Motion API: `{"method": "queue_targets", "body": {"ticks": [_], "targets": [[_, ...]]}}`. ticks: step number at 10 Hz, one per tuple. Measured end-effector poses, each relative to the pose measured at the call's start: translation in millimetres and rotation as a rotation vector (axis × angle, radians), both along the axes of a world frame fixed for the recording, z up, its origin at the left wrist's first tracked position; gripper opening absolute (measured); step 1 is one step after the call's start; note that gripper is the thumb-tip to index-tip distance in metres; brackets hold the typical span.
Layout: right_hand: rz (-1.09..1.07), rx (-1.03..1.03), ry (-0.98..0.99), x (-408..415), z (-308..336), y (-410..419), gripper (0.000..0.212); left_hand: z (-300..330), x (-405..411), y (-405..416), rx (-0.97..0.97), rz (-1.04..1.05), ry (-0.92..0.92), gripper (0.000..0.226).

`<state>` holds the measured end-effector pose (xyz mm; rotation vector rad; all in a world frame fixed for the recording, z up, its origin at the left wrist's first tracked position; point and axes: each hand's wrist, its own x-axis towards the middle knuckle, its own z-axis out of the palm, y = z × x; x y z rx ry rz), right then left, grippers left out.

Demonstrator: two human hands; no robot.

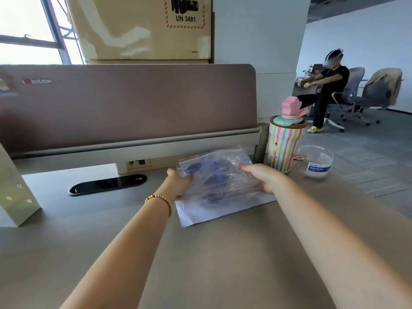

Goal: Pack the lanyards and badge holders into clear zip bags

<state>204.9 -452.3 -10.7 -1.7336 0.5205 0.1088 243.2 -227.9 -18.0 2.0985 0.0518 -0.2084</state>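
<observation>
**Filled zip bag held at the far edge of the counter**

Both hands grip one clear zip bag (219, 175) from its sides, out at arm's length near the back of the counter (200, 264). The left hand (178, 182) curls round the bag's left edge, thumb on top. The right hand (259, 176) holds the right edge, fingers wrapped over the plastic. Dark blue lanyards (209, 181) show through the crumpled film; whether badge holders lie among them is too blurred to tell. The red zip strip (211, 152) runs along the far edge, and it cannot be made out whether it is sealed. Under the bag lies a flat pale sheet (223, 210), perhaps more empty bags or paper.

The step in hand looks like the close of one pack: the bag is loaded and being settled or set down. The next move likely calls for pressing the zip shut along its whole length, if not yet done, with care that no lanyard end catches in the strip. The striped canister (283, 148) and glass jar (316, 161) stand just to the right, near enough to knock.
</observation>
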Motion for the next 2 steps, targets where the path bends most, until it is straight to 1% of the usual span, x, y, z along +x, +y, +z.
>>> {"method": "queue_targets", "body": {"ticks": [1, 2], "targets": [[-0.043, -0.346, 0.025, -0.3, -5.5, 1.8, 0.062, -4.3, -3.8, 3.3, -0.068, -0.017, 0.074, 0.075], [-0.082, -0.382, 0.002, -5.7, -4.3, 5.5, 0.06, -4.9, -7.0, 4.9, -0.044, -0.01, 0.052, 0.072]]}}
